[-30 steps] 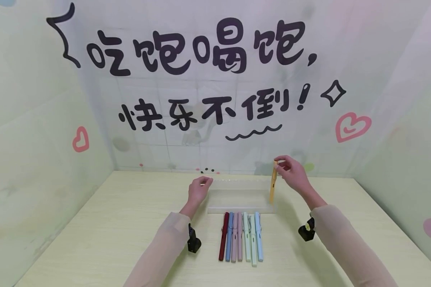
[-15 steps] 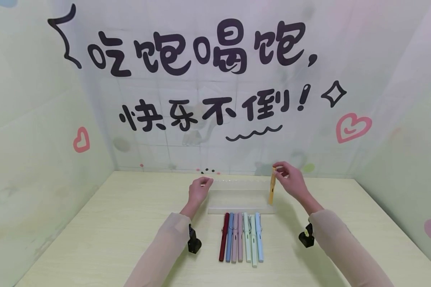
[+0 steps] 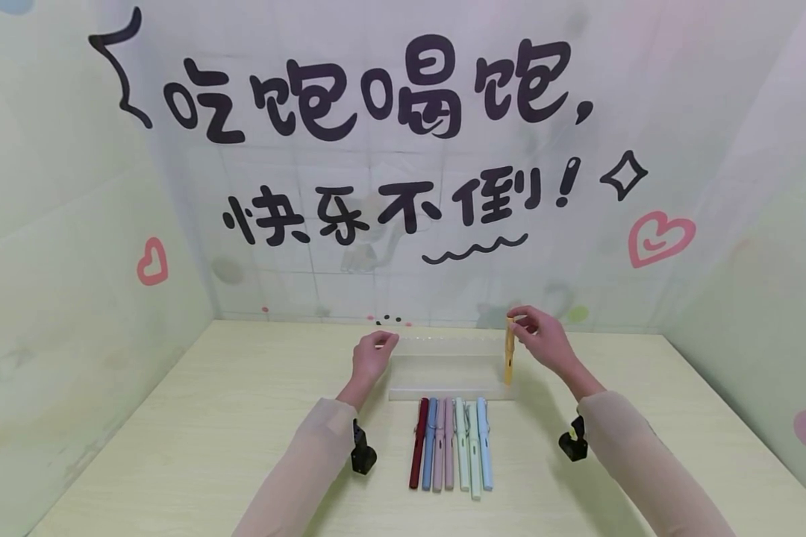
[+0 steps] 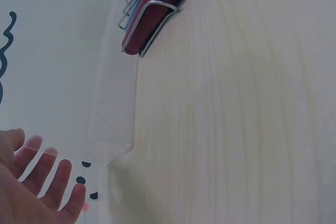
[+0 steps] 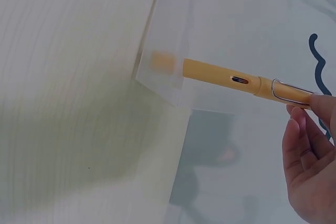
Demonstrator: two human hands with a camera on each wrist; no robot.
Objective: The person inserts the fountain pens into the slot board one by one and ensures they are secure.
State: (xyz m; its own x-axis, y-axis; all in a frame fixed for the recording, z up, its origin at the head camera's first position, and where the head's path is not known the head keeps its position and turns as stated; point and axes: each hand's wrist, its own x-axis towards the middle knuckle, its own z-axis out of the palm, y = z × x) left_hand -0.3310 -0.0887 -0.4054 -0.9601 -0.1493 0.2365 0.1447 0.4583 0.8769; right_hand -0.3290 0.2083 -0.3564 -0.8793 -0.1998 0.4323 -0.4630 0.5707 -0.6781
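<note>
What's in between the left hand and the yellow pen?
Just the clear holder: in the head view, it stretches from the left hand across to the yellow pen, and no other pen shows in it.

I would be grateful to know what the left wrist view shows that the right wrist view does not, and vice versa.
Only the left wrist view shows the left hand and the red pen. Only the right wrist view shows the slot in the yellow pen and its lower end, blurred through the tray. Both show the tray, table, yellow pen and right hand, though the left wrist view catches just bits of the last two.
</note>
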